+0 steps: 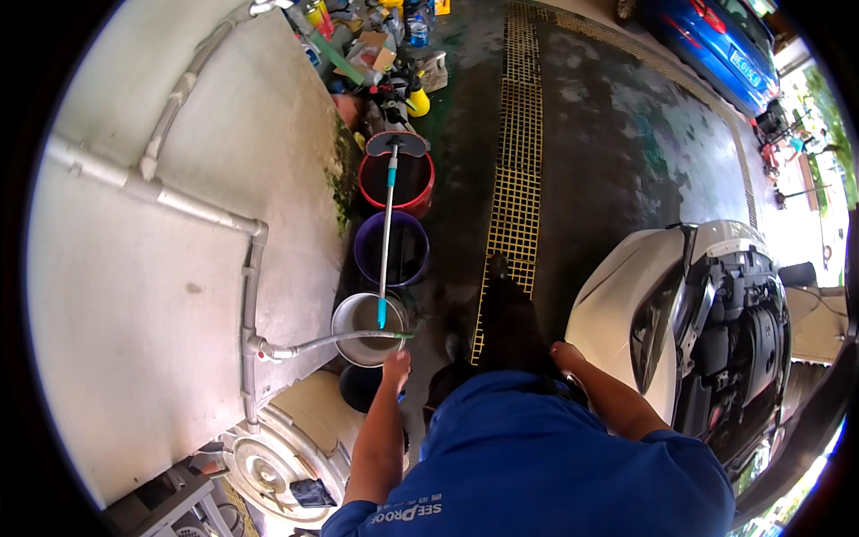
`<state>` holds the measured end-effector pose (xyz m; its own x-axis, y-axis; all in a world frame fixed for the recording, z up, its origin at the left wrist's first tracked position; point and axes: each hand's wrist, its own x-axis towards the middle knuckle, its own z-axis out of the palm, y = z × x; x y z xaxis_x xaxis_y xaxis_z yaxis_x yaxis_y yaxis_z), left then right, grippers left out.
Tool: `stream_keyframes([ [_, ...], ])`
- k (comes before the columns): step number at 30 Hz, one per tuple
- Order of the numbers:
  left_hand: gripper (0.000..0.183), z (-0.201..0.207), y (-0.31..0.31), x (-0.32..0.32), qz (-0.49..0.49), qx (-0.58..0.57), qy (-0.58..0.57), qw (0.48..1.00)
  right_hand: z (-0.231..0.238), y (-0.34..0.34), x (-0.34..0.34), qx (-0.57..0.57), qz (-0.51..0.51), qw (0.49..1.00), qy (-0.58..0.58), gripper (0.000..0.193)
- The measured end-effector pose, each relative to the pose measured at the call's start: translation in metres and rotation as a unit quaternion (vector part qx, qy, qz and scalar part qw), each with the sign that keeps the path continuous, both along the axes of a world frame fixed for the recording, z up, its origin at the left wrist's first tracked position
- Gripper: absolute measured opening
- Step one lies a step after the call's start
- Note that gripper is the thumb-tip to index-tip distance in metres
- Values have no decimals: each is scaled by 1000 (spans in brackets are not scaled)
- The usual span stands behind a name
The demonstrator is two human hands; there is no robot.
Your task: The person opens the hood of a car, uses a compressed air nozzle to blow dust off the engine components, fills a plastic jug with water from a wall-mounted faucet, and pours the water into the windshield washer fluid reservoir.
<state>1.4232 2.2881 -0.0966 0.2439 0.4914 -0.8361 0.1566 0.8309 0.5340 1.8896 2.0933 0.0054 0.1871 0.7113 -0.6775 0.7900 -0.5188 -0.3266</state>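
Observation:
Low at my left side, my left hand is curled closed, and what it holds, if anything, is hidden. Just beyond it a grey hose reaches from a wall tap across a pale bucket. A long-handled brush lies over the buckets, its grey head on a red bucket and its blue handle end above the pale one. Between them stands a purple bucket. My right hand hangs by my right hip, near the white car; its fingers are mostly hidden.
A yellow drain grating runs along the wet floor ahead. Bottles and a yellow sprayer crowd the wall at the far left. The white car's engine bay is uncovered. A blue car stands far right; a round tank is near left.

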Motion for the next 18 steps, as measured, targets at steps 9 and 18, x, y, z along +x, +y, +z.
stream_keyframes([
  [9,17,100,-13,43,-252,-222,297,894,-64,128,156,-125,-339,915,182,19],
  [18,15,116,321,287,22,195,81,977,-61,345,356,-76,-327,926,173,22],
])
